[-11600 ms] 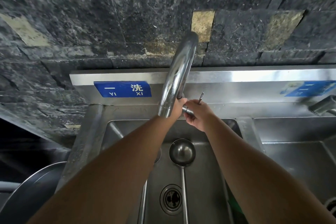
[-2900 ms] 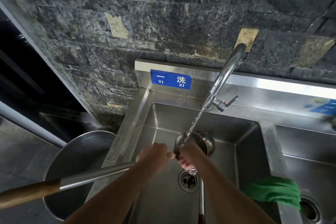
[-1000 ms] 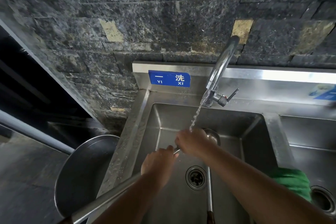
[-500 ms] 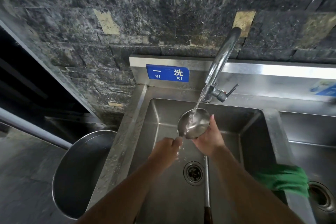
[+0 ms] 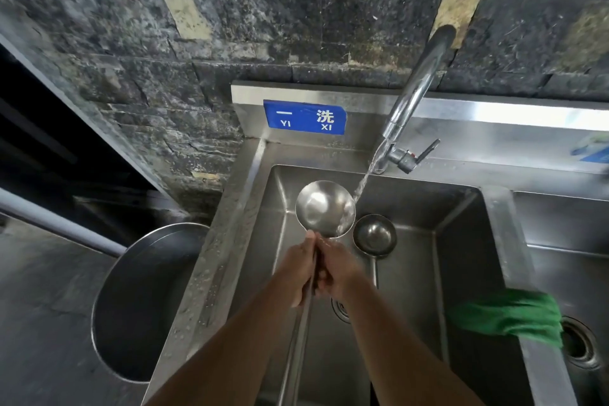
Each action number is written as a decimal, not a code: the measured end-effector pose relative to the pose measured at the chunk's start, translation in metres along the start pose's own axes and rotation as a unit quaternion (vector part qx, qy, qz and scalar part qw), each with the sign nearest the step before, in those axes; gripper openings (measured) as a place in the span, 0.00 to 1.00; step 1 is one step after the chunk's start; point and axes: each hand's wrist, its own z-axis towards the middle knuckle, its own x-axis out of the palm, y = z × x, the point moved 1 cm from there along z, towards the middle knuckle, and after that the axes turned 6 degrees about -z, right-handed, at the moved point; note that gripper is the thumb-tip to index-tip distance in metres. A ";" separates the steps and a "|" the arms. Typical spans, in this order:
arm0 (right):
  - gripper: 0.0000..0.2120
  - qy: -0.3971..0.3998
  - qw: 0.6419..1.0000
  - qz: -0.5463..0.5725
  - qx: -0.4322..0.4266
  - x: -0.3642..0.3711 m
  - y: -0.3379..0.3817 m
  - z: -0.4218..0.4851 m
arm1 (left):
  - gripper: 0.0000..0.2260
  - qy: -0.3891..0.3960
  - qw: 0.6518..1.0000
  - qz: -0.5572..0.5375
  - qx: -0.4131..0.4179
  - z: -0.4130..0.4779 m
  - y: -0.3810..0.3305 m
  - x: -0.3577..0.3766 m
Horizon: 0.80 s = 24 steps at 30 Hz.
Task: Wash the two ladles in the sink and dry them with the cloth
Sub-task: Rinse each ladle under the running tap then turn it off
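A steel ladle (image 5: 324,208) is held up over the left sink basin (image 5: 458,241), its bowl facing me under the running water from the tap (image 5: 415,82). My left hand (image 5: 298,269) grips its handle just below the bowl. My right hand (image 5: 336,269) wraps the same handle from the right side, close against the left. The second ladle (image 5: 375,236) lies on the basin floor to the right, bowl up, handle pointing toward me. The green cloth (image 5: 509,315) hangs over the divider between the basins.
A tap lever (image 5: 423,153) sticks out behind the basin. The drain (image 5: 339,306) sits under my right wrist. A large round steel pan (image 5: 145,300) stands left of the sink. The second basin (image 5: 576,273) with its own drain lies to the right.
My right hand left the ladle bowl and moved down onto the handle beside my left hand. The ladle bowl shifted left, so the water now strikes its right rim.
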 end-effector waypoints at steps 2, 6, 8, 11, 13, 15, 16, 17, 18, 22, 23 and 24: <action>0.21 0.020 0.999 0.041 0.016 0.001 -0.006 0.010 | 0.29 0.005 1.000 -0.003 -0.018 -0.005 0.012 -0.005; 0.18 0.031 0.961 0.269 0.051 0.008 -0.007 0.053 | 0.26 -0.003 0.996 0.007 -0.088 -0.025 0.042 -0.017; 0.19 0.026 0.958 0.278 0.064 0.011 -0.009 0.080 | 0.24 -0.022 0.993 0.019 -0.112 -0.032 0.058 -0.027; 0.21 0.017 0.964 0.253 0.085 0.009 -0.023 0.110 | 0.24 -0.029 0.989 0.030 -0.140 -0.034 0.074 -0.039; 0.20 0.009 0.964 0.242 0.110 0.010 -0.040 0.121 | 0.24 -0.034 0.988 0.047 -0.146 -0.030 0.084 -0.047; 0.16 -0.002 0.965 0.232 0.119 0.017 -0.058 0.127 | 0.23 -0.050 0.986 0.056 -0.150 -0.020 0.092 -0.054; 0.15 -0.003 0.965 0.232 0.120 0.021 -0.067 0.130 | 0.23 -0.056 0.986 0.057 -0.149 -0.014 0.097 -0.056; 0.15 -0.006 0.965 0.230 0.124 0.026 -0.076 0.130 | 0.23 -0.063 0.985 0.057 -0.150 -0.008 0.100 -0.059; 0.15 -0.006 0.963 0.235 0.129 0.029 -0.083 0.132 | 0.23 -0.069 0.984 0.054 -0.154 -0.001 0.104 -0.060; 0.08 0.008 0.965 0.225 0.138 0.043 -0.097 0.134 | 0.23 -0.093 0.981 0.031 -0.166 0.022 0.110 -0.062; 0.10 0.010 0.967 0.213 0.139 0.046 -0.099 0.134 | 0.23 -0.100 0.981 0.034 -0.164 0.029 0.111 -0.063; 0.14 0.007 0.970 0.199 0.141 0.047 -0.101 0.135 | 0.24 -0.102 0.981 0.037 -0.161 0.035 0.111 -0.065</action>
